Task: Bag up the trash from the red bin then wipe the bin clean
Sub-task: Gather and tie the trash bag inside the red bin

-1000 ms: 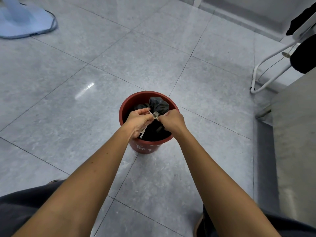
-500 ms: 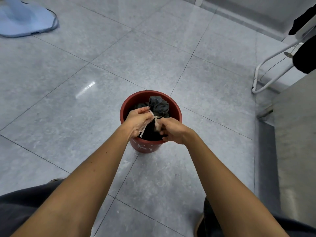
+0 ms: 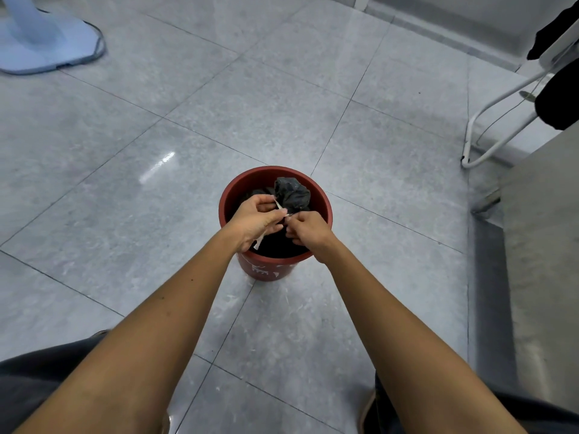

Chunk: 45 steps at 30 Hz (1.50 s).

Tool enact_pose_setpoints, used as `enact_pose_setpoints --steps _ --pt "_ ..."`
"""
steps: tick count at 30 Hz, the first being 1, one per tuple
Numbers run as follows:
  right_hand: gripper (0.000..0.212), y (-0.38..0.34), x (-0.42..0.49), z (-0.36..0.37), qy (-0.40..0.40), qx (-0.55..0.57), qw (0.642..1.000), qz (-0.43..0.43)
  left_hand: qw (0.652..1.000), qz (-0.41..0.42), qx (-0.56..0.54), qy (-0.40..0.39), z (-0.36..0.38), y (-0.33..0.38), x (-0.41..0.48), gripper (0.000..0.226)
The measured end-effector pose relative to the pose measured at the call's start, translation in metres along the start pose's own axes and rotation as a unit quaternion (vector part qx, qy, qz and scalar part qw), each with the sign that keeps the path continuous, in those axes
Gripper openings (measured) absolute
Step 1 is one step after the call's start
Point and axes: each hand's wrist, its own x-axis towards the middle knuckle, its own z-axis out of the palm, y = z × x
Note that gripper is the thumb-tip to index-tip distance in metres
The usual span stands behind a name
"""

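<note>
Since half a second ago the right hand (image 3: 308, 228) has risen a little and closed in on the left hand (image 3: 257, 217), so the two now meet over the middle of the red bin (image 3: 266, 272). The left hand has barely moved, and the bin stands on the same spot of the grey tiled floor (image 3: 156, 120).

The left hand's thumb and fingers (image 3: 264, 200) pinch one pale strip (image 3: 260, 241), which runs from the fingertips down past the palm. The right hand's curled fingers pinch the same strip where the hands touch.

There is one red bin. One black bag (image 3: 293, 194) sits inside it, its gathered top bunched at the far right of the rim, just beyond the hands. Two bare forearms reach in from the near edge.

One pale blue fan base (image 3: 47, 42) stands far left. One white tube frame (image 3: 501, 120) stands far right, with dark cloth (image 3: 560, 98) hanging on it.
</note>
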Motion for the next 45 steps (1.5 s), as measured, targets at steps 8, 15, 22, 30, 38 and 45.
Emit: enact_pose_setpoints --steps 8,15,22,30,38,45 --pt "0.021 -0.007 0.006 -0.02 0.007 -0.269 0.962 -0.049 0.939 0.125 0.307 0.088 -0.01 -0.002 0.007 0.027" --pt "0.023 -0.005 0.004 -0.048 0.063 -0.442 0.894 -0.045 0.876 0.155 0.44 0.126 -0.009 -0.002 0.008 0.019" --pt "0.016 -0.013 0.011 -0.069 0.051 -0.518 0.853 -0.028 0.871 0.15 0.461 0.077 -0.032 0.01 0.007 0.021" --pt "0.089 -0.023 -0.001 -0.039 -0.031 -0.325 0.94 -0.099 0.904 0.141 0.401 0.032 -0.021 0.002 -0.003 0.063" --pt "0.083 -0.009 0.03 -0.029 0.022 -0.235 0.959 -0.156 0.845 0.163 0.51 -0.016 -0.022 0.021 0.019 0.065" --pt "0.049 -0.017 0.049 -0.043 -0.04 -0.143 0.968 -0.205 0.883 0.181 0.433 -0.011 -0.018 0.039 0.025 0.038"
